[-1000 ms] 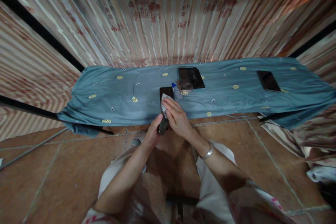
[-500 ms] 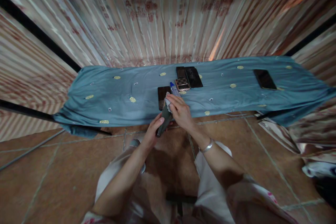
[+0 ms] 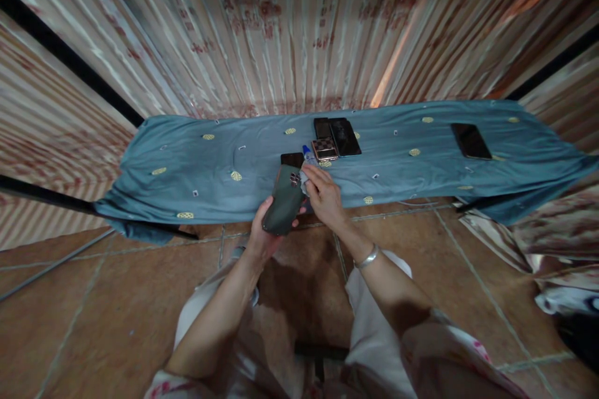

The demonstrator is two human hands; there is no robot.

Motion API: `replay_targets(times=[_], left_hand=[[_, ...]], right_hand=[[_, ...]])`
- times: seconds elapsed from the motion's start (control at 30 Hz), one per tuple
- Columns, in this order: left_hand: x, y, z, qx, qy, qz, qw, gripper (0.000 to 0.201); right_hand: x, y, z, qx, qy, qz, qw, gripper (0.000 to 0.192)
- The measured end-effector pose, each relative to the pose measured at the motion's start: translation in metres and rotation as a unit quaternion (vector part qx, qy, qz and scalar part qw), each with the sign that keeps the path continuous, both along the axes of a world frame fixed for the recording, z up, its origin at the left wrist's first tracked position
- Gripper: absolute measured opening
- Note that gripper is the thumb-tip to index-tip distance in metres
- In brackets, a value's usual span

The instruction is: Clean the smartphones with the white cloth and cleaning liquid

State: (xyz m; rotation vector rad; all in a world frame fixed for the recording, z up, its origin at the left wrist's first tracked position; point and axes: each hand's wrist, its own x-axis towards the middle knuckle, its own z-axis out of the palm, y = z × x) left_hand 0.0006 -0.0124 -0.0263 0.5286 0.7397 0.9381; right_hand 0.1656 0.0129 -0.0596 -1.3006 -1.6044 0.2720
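Observation:
A dark green smartphone (image 3: 283,204) rests in my left hand (image 3: 263,229), its back and camera lenses facing up. The fingers are wrapped round its lower part. My right hand (image 3: 324,197) pinches a pale wipe (image 3: 304,178) against the phone's upper right edge, by the cameras. Behind the held phone lies another dark phone (image 3: 292,158), mostly covered from sight. Just beyond my right fingers is a small bottle with a blue cap (image 3: 306,151), partly hidden by the hand.
The bench is draped with a blue cloth (image 3: 210,168). Past the bottle lie a checkered compact device (image 3: 324,149), a small dark device (image 3: 322,128) and a black tablet-like device (image 3: 346,137). Farther right sits another black device (image 3: 470,141). Curtains (image 3: 290,31) hang behind; black poles (image 3: 70,53) stand at the sides.
The phone has turned from edge-on to show its broad back. My right hand with the wipe has shifted slightly right and down, from the phone's top end to its side edge.

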Motion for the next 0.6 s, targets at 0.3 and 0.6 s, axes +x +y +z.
replay_targets(times=[0.3,0.6], left_hand=[[0.0,0.004,0.006,-0.043,-0.016,0.009,0.999,0.053],[-0.003,0.013,-0.006,-0.051,0.015,0.102,0.993,0.042]], right_hand=[[-0.008,-0.005,-0.001,-0.02,0.02,0.004,1.0,0.038],[-0.025,-0.024,-0.002,-0.006,-0.043,0.076,0.996,0.041]])
